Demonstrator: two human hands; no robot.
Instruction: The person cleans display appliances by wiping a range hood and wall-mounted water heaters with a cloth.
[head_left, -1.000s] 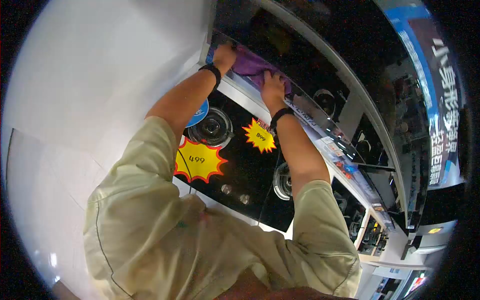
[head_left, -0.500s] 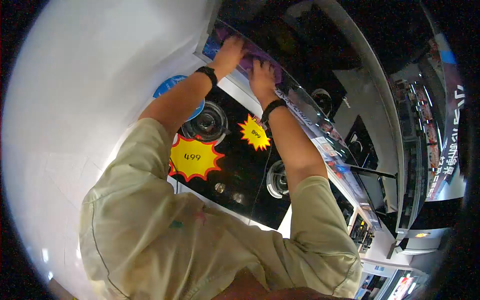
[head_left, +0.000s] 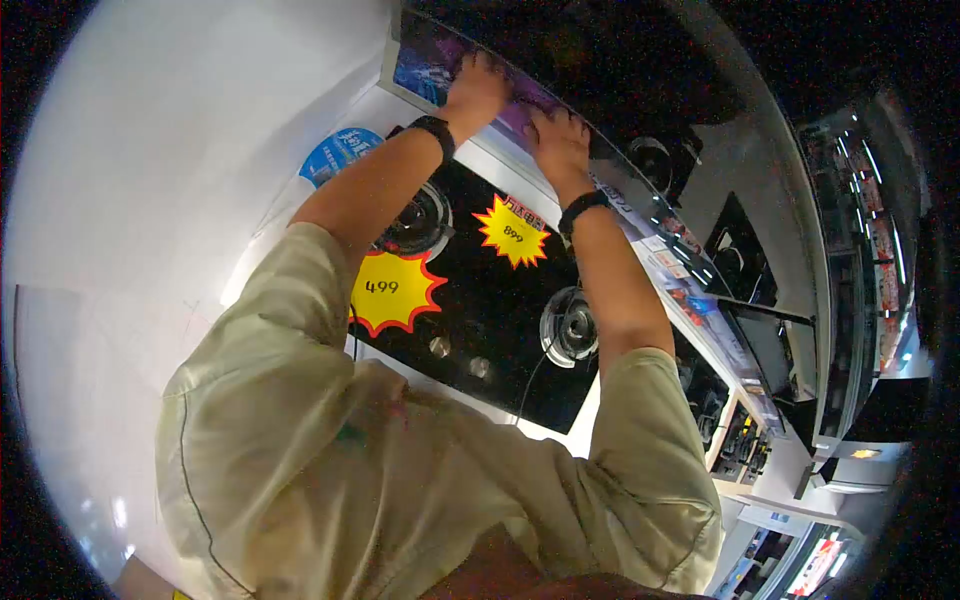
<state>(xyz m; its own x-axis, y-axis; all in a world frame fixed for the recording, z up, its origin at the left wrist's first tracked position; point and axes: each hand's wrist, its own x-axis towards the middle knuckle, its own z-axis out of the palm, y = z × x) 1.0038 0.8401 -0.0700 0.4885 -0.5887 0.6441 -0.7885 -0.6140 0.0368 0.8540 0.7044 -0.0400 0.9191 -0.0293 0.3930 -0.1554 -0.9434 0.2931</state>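
Nearest is the person's khaki shirt, with both bare forearms reaching forward over a black cooktop. Two control knobs sit along its near edge. Just beyond the left knob lies a yellow starburst tag marked 499, its left side covered by the sleeve. At right is a burner, partly behind the right forearm; the other burner, farther left, is partly covered by the left forearm. A smaller yellow tag, marked 899, stands between the forearms. A blue round sign is at far left, beside the white wall.

Beyond the cooktop, a purple cloth lies at the foot of a dark glossy panel, between and under the hands. The right hand rests on it, fingers extended and slightly parted, not closed around it. The left hand is farther left, over the cloth, fingers bent forward; whether they grip it cannot be told. Each wrist carries a dark band. The cloth's full outline is not distinguishable from the panel's purple tint.
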